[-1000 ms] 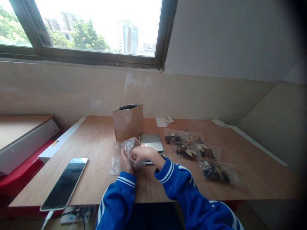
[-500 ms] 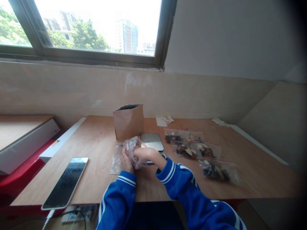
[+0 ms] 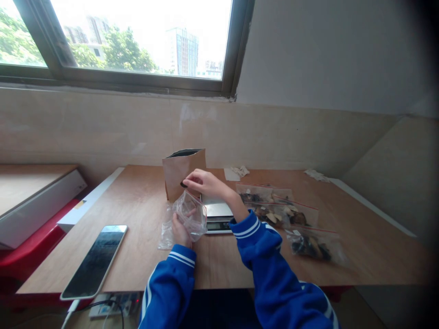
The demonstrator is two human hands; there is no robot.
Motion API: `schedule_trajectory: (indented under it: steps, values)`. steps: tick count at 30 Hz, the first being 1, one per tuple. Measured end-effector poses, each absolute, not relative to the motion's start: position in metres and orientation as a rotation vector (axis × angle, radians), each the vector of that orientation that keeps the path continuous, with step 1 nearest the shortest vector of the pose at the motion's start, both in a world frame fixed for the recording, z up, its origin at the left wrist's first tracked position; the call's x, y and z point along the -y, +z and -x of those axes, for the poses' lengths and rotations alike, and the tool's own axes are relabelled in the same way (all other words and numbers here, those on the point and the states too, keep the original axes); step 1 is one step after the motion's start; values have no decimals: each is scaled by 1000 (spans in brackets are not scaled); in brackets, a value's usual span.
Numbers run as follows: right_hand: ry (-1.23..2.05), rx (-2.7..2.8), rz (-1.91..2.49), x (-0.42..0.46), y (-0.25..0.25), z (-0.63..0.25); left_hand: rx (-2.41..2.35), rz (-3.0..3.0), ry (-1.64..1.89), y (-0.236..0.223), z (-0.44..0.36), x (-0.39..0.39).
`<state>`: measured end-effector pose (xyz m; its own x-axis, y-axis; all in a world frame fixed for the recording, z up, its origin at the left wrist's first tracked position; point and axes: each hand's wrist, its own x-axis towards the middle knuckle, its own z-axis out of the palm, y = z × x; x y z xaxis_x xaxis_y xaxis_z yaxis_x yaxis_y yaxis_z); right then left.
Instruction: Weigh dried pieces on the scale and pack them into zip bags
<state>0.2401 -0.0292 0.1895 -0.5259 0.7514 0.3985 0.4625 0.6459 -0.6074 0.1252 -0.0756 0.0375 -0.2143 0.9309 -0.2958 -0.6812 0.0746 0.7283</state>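
Note:
My left hand (image 3: 181, 231) is closed around a clear plastic zip bag (image 3: 197, 227), its mouth spread open and facing up. Above that bag, my right hand (image 3: 204, 182) pinches a small dark piece (image 3: 184, 184), too small to name surely, in front of a brown paper pouch (image 3: 178, 171). The pouch stands upright with its top open. Partly behind my right wrist lies a kitchen scale (image 3: 219, 226) with a metal plate and a display. More clear plastic (image 3: 165, 235) lies flat left of my left hand.
Several filled zip bags (image 3: 310, 244) of dark and pale dried pieces lie to the right. On the left is a phone (image 3: 96, 260) with a charging cable (image 3: 70, 310). Crumpled white paper (image 3: 240, 172) rests near the wall.
My right hand has come up out of the clear bag with a small dark piece between its fingers. My left hand keeps its hold on the bag. The scale's display now shows.

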Motion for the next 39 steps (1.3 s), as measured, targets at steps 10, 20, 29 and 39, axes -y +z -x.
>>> schedule_trajectory:
  steps: [10, 20, 29, 39]
  values:
    - [49, 1789, 1109, -47, 227, -209, -1009, -427, 1529, 36, -124, 77]
    - [-97, 1866, 1269, -68, 194, -203, -976, -418, 1544, 38, -126, 77]
    - [-80, 1727, 1236, -52, 198, -207, -1013, -431, 1535, 40, -125, 77]
    - [445, 1803, 1154, 56, 129, -238, -1011, -633, 1616, 27, -126, 77]
